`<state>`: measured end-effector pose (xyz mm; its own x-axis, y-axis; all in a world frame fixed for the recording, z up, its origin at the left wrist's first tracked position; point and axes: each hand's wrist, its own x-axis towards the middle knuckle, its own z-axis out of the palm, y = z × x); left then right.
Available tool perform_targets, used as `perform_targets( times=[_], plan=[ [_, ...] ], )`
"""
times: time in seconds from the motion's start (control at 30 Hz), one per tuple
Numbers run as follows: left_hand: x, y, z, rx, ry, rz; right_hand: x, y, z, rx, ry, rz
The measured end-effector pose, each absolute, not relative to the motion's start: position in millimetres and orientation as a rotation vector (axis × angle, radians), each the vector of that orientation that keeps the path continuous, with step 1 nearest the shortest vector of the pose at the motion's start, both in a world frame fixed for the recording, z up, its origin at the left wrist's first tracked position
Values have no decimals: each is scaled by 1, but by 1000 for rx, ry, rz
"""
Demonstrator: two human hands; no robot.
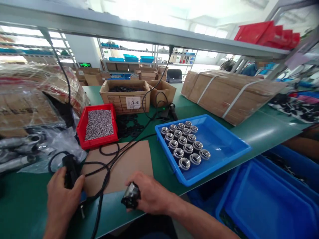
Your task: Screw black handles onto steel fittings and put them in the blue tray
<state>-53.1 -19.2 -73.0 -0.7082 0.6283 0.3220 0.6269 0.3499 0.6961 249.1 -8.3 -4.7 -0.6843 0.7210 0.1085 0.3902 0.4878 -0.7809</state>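
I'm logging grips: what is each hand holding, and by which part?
The left hand grips a black tool around its body; the right hand holds a dark cylindrical part by its side.

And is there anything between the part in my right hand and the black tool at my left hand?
Yes: black cables run through the gap between the dark part in your right hand and the black tool in your left hand. They cross the left side of the cardboard sheet; no taller object shows there.
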Motion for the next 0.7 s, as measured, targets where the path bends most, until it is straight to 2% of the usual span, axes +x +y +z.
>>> perform_targets(
  times=[0.07,0.2,0.33,0.47,0.7],
  plan=[
    [-56,-22,-78,1307,2601,1145,280,1,23,-1013,-2145,930],
    [-55,-26,-79,1299,2605,1052,366,42,74,-1403,-1898,333],
    [-54,-28,-79,1349,2571,1082,458,98,78,-1883,-1756,-23],
    [-55,-28,-83,1375,2524,1182,507,135,44,-2169,-1814,118],
    [-54,-30,-83,1412,2526,1208,503,153,3,-2043,-1829,316]
  ],
)
